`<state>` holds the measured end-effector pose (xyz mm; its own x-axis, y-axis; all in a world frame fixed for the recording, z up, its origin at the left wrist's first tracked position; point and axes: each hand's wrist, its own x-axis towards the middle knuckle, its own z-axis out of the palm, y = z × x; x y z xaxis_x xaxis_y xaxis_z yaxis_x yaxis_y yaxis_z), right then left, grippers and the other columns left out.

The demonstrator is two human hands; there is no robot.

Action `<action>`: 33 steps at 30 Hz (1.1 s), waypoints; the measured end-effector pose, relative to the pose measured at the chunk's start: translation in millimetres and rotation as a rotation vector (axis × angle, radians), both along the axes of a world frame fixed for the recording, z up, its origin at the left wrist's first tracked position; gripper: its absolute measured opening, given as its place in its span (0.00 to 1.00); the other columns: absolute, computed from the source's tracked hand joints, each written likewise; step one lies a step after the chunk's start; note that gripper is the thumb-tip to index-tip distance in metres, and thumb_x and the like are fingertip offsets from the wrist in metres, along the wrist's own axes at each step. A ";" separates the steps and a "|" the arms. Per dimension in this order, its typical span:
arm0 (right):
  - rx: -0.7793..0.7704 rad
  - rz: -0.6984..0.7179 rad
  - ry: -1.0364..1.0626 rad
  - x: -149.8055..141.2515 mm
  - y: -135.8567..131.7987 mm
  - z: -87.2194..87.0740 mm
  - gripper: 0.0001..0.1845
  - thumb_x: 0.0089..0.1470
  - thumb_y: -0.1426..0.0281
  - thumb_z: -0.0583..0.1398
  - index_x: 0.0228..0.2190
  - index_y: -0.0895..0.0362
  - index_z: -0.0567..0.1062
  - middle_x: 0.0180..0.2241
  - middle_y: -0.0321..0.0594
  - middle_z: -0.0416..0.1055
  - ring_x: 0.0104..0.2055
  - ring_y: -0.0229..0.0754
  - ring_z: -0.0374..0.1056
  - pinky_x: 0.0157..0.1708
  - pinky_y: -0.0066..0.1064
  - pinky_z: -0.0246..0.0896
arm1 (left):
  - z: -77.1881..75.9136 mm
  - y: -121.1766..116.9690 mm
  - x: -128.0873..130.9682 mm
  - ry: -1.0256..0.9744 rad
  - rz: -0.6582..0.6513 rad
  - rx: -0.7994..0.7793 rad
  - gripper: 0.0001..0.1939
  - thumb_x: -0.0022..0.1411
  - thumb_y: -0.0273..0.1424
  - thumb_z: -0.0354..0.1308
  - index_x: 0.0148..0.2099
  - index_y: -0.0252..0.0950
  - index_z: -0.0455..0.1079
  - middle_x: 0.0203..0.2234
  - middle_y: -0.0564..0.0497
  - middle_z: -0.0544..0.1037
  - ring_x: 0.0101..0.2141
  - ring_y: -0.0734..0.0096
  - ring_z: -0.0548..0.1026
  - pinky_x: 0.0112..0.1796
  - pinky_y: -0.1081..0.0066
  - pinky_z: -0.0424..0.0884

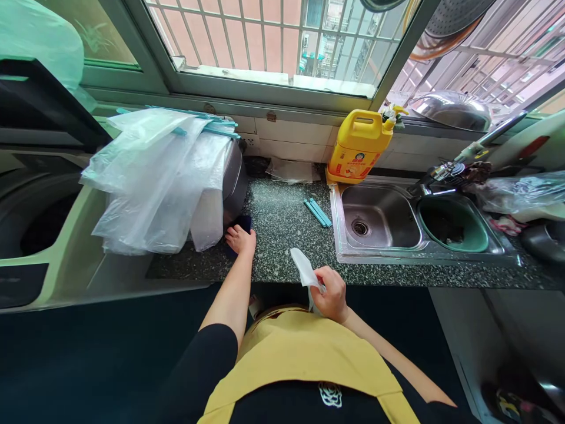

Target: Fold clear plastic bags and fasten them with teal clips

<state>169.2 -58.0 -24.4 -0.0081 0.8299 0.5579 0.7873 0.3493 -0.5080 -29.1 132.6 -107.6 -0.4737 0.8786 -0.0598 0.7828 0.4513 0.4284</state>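
My left hand [241,240] presses down on the counter with its fingers curled over a dark blue cloth [245,223]. Just beyond it stands a dark grey appliance [235,185], partly covered by several clear plastic bags [159,182]. Over the counter's front edge, my right hand [331,292] pinches a thin white sheet [302,266]; its upper end sticks out to the left, and I cannot make out whether it is plastic or paper. Several light blue sealing clips [318,212] lie on the speckled counter [278,235] between my hands and the sink.
A steel sink [338,235] is on the right, with a green basin [454,227] in its second bowl. Behind it stands a yellow detergent jug [357,147]. A top-loading washing machine [75,235] with a raised lid is at the left. More blue clips [220,126] rest on the bags.
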 end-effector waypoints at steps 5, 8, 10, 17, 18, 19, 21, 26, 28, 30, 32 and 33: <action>0.015 -0.012 0.017 -0.3 5.1 -1.0 0.08 0.47 0.79 0.54 0.30 0.55 0.66 0.23 0.35 0.65 0.24 0.38 0.59 0.26 0.29 0.52 | 15.4 -5.9 0.3 -0.110 -0.063 0.096 0.18 0.55 0.32 0.57 0.46 0.29 0.61 0.52 0.27 0.62 0.54 0.38 0.61 0.51 0.44 0.57; 0.033 -0.034 0.040 -0.2 10.2 0.5 0.08 0.47 0.79 0.55 0.30 0.55 0.66 0.23 0.35 0.64 0.24 0.38 0.58 0.26 0.29 0.53 | 32.5 -36.8 11.0 -0.245 -0.220 0.173 0.13 0.58 0.33 0.54 0.43 0.32 0.62 0.47 0.34 0.68 0.50 0.50 0.67 0.51 0.52 0.62; 0.038 -0.044 0.044 -0.6 13.4 1.8 0.08 0.47 0.79 0.55 0.30 0.55 0.66 0.23 0.34 0.64 0.24 0.38 0.58 0.25 0.29 0.53 | 45.5 -72.1 20.8 -0.363 -0.363 0.201 0.08 0.62 0.33 0.49 0.41 0.35 0.63 0.38 0.43 0.73 0.40 0.62 0.73 0.45 0.62 0.68; 0.038 -0.021 0.023 -13.1 19.9 1.3 0.04 0.50 0.76 0.55 0.29 0.55 0.66 0.23 0.34 0.64 0.23 0.37 0.58 0.25 0.28 0.52 | 93.9 -157.9 45.4 -0.824 -0.786 0.525 0.20 0.58 0.49 0.52 0.40 0.37 0.65 0.32 0.48 0.71 0.33 0.68 0.69 0.34 0.68 0.68; 0.047 -0.010 0.012 -15.8 20.1 1.1 0.03 0.51 0.75 0.54 0.29 0.55 0.66 0.23 0.34 0.64 0.23 0.37 0.58 0.25 0.28 0.52 | 99.1 -157.9 47.6 -0.785 -0.771 0.522 0.18 0.57 0.47 0.54 0.36 0.37 0.64 0.30 0.49 0.70 0.31 0.69 0.68 0.33 0.69 0.67; 0.054 -0.003 0.003 -18.4 20.1 1.2 0.03 0.52 0.74 0.54 0.29 0.55 0.66 0.22 0.34 0.64 0.22 0.37 0.58 0.25 0.28 0.51 | 103.4 -156.3 49.7 -0.745 -0.748 0.506 0.15 0.57 0.44 0.55 0.33 0.37 0.64 0.27 0.51 0.69 0.29 0.70 0.67 0.31 0.70 0.66; 0.054 0.016 -0.007 -22.7 19.7 2.3 0.03 0.54 0.74 0.53 0.29 0.55 0.66 0.22 0.34 0.64 0.22 0.37 0.58 0.25 0.28 0.51 | 109.2 -151.6 52.6 -0.705 -0.717 0.469 0.11 0.59 0.37 0.54 0.27 0.38 0.61 0.23 0.54 0.66 0.26 0.72 0.64 0.30 0.71 0.64; -0.019 0.117 0.073 -25.6 17.2 9.0 0.01 0.53 0.72 0.54 0.29 0.55 0.65 0.23 0.35 0.64 0.24 0.37 0.61 0.26 0.29 0.55 | 114.2 -147.8 51.1 -0.776 -0.757 0.480 0.11 0.61 0.29 0.49 0.25 0.37 0.61 0.23 0.53 0.67 0.27 0.73 0.66 0.30 0.71 0.65; -0.067 0.160 0.172 -24.2 16.4 12.4 0.03 0.52 0.70 0.55 0.32 0.56 0.66 0.25 0.36 0.66 0.25 0.37 0.63 0.27 0.29 0.58 | 115.7 -148.1 48.4 -0.780 -0.761 0.485 0.11 0.60 0.29 0.50 0.25 0.37 0.61 0.24 0.52 0.68 0.28 0.72 0.68 0.31 0.71 0.66; -0.090 0.172 0.255 -22.6 16.5 16.1 0.07 0.52 0.68 0.55 0.35 0.56 0.67 0.26 0.37 0.68 0.26 0.37 0.65 0.28 0.29 0.61 | 117.9 -147.3 46.1 -0.770 -0.776 0.486 0.10 0.59 0.29 0.50 0.25 0.37 0.61 0.26 0.51 0.70 0.29 0.72 0.69 0.31 0.71 0.67; -0.082 0.140 0.274 -21.2 17.6 20.2 0.05 0.54 0.68 0.55 0.33 0.56 0.68 0.25 0.36 0.69 0.25 0.37 0.65 0.27 0.28 0.61 | 120.7 -145.7 44.4 -0.755 -0.811 0.497 0.10 0.58 0.28 0.51 0.25 0.37 0.62 0.27 0.51 0.70 0.29 0.72 0.70 0.32 0.71 0.68; -0.072 0.117 0.260 -20.5 18.5 22.4 0.04 0.55 0.69 0.54 0.31 0.56 0.68 0.24 0.35 0.69 0.24 0.36 0.64 0.26 0.28 0.60 | 122.4 -144.7 43.7 -0.747 -0.828 0.509 0.09 0.58 0.27 0.51 0.25 0.37 0.62 0.27 0.51 0.71 0.29 0.72 0.70 0.32 0.71 0.68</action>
<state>148.8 -39.6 -2.0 0.0296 0.8694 0.4933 0.5837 0.3856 -0.7146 14.6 -12.1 14.7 0.2422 0.9008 0.3605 0.2404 -0.4157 0.8772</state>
